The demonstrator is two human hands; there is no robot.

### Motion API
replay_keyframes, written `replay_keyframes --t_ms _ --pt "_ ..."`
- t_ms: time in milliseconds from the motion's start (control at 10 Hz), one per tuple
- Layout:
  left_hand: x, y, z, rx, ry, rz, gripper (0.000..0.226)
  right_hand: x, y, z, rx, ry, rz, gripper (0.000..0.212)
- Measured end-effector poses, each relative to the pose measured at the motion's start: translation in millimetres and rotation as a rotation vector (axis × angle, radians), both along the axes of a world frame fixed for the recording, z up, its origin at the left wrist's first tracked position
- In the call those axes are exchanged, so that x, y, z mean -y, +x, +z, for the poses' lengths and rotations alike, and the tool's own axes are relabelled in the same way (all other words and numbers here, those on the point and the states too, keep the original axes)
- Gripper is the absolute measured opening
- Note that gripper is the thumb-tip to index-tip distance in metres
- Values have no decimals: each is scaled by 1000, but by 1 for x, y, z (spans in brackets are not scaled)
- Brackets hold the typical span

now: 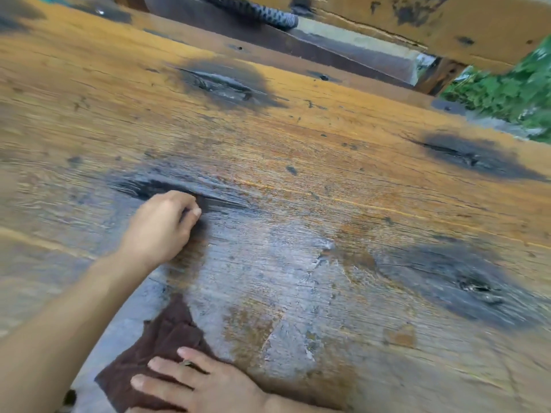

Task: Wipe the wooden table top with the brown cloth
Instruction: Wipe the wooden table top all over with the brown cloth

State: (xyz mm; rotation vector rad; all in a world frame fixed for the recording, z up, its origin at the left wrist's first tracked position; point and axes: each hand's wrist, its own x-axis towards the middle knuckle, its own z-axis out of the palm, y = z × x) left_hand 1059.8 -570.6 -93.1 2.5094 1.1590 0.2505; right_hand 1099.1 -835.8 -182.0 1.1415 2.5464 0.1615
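Worn wooden table top, orange-brown, heavily grained and cracked, marked with several dark, burnt-looking knots; nearer part greyer and glossy, seemingly damp. Brown cloth, dark and crumpled, spread flat on the table top at the near left edge, one pointed corner reaching away across the boards, its near right part pinned under a flat palm.

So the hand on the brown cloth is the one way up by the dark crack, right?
No. The head view shows the right hand lying flat on the brown cloth near the bottom edge. It is the left hand, with nothing under it, that is up by the dark crack.
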Motion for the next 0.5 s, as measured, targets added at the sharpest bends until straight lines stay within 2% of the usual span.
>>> replay_keyframes --t_ms 100,200,300,500 --pt "3 -20 2 -60 0 34 16 -13 14 16 -120 -59 -74 49" --pt "1 -49 4 -114 50 79 13 -28 51 34 -389 -181 -169 57" --pt "2 -87 -3 -254 -13 126 47 -63 116 30 -484 -166 -373 60" --pt "21 -157 -22 -469 -135 174 66 -110 254 34 -457 -13 -987 62"
